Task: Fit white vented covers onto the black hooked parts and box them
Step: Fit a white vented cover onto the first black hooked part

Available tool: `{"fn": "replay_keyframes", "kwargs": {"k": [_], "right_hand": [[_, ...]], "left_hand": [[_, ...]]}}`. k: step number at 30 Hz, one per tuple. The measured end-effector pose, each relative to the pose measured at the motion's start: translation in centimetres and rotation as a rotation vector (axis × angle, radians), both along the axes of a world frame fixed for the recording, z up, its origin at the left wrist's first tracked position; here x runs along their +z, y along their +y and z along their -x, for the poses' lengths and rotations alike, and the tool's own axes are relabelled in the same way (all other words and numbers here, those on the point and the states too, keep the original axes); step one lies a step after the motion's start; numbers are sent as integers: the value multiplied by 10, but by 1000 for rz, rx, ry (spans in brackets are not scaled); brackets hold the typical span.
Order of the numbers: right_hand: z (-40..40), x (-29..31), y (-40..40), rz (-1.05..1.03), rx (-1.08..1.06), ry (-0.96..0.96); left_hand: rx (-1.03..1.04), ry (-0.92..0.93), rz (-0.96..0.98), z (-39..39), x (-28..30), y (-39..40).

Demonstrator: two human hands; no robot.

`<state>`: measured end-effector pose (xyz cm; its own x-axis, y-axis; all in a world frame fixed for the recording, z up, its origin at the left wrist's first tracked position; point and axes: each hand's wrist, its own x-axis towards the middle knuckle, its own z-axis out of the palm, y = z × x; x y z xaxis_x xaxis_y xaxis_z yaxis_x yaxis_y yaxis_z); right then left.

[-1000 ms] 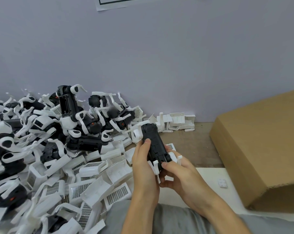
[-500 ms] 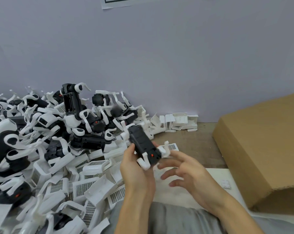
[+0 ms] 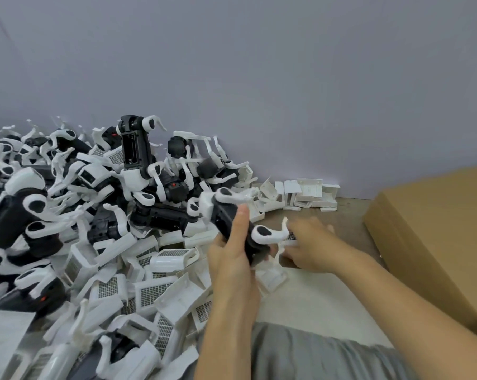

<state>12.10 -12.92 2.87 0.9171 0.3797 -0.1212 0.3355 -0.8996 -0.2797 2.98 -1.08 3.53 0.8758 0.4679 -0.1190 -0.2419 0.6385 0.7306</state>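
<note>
My left hand grips a black hooked part with white hooks at both ends, held tilted above the table at centre. My right hand is blurred and lies low on the table just right of it, its fingers over a white vented cover whose mesh shows beside the fingertips; whether it grips the cover I cannot tell. Another white cover lies under my left hand. A large heap of black hooked parts fills the left side, with several loose white vented covers in front of it.
A brown cardboard box stands at the right. A few white covers lie against the grey wall at the back. A white sheet covers the table in front of me. My grey-clad lap is at the bottom.
My right hand has let go of the black part and dropped right and down to the table onto a white cover. My left hand keeps the part and has tilted it.
</note>
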Motion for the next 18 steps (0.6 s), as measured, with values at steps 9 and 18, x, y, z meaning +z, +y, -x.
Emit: {"fn": "replay_keyframes", "kwargs": {"k": [9, 18], "right_hand": [[15, 9, -23, -410, -169, -258], [77, -9, -55, -1265, -298, 296]], "left_hand": [[-75, 97, -39, -4, -6, -5], [-295, -69, 295, 16, 4, -5]]}}
